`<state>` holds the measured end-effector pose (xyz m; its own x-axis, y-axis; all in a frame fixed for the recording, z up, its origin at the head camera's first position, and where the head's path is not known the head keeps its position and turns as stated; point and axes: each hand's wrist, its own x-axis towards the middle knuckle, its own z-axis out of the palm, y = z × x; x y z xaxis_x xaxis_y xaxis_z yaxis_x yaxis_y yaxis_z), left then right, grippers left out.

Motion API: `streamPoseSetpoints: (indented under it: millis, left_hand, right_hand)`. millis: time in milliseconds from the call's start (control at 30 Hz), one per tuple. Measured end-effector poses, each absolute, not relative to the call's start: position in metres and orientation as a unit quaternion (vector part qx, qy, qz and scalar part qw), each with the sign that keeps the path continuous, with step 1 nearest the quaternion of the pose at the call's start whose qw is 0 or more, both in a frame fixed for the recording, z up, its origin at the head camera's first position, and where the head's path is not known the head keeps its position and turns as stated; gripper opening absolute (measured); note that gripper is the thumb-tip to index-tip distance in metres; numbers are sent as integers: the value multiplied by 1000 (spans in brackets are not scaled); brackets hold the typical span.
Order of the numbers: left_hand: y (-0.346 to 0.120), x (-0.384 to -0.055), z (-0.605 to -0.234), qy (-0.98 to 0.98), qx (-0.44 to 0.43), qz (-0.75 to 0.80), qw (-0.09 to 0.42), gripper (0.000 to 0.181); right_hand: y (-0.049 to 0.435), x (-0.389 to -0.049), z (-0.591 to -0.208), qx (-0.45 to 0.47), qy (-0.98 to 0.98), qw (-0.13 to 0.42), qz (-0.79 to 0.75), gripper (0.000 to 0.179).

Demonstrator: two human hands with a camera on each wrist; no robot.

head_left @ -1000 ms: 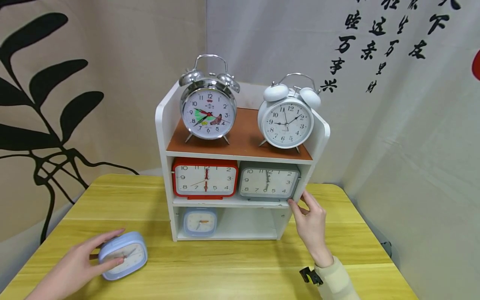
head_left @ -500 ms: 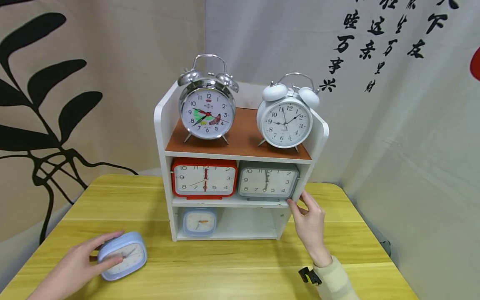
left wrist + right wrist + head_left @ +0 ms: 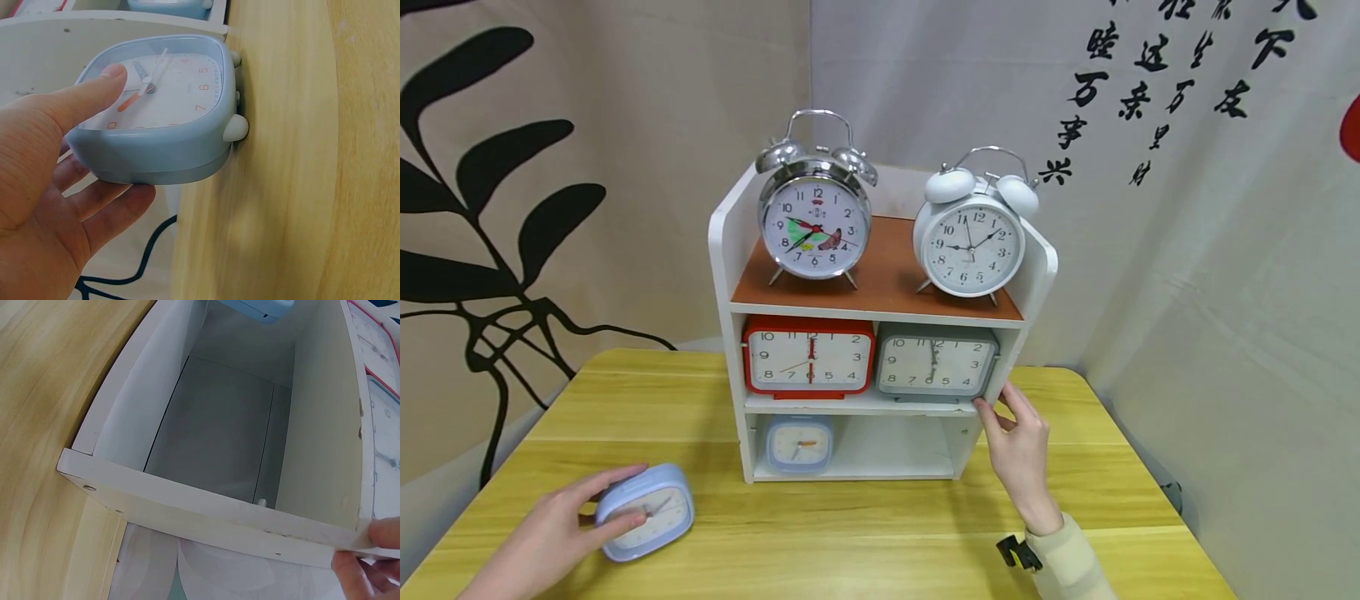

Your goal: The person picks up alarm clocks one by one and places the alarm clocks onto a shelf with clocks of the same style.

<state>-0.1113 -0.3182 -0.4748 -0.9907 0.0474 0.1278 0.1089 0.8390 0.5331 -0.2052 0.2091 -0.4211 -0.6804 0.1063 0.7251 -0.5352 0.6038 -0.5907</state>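
In the head view my left hand (image 3: 550,525) holds a light blue alarm clock (image 3: 666,515) at the table's left front, with the thumb across its face. The left wrist view shows the fingers (image 3: 119,215) behind the clock (image 3: 162,153) and its white feet right at the tabletop. My right hand (image 3: 1021,458) pinches the right side panel of a white shelf (image 3: 722,267) at middle-board height. From the right wrist view, the thumb and fingertips (image 3: 350,572) meet at that panel's edge. A second light blue clock (image 3: 800,444) stands at the left of the bottom compartment.
Twin-bell clocks, one silver (image 3: 816,225) and one white (image 3: 973,250), stand on the shelf's brown top board (image 3: 891,250). A red clock (image 3: 811,358) and a grey clock (image 3: 936,361) fill the middle compartment. The wooden table (image 3: 850,542) extends in front.
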Motion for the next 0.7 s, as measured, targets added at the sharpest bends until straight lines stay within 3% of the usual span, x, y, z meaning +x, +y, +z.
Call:
streamPoseSetpoints:
  millis: [700]
  left_hand:
    - [-319, -109, -475, -953, -19, -294, 69, 64]
  right_hand:
    - [209, -206, -423, 132, -812, 383, 420, 44]
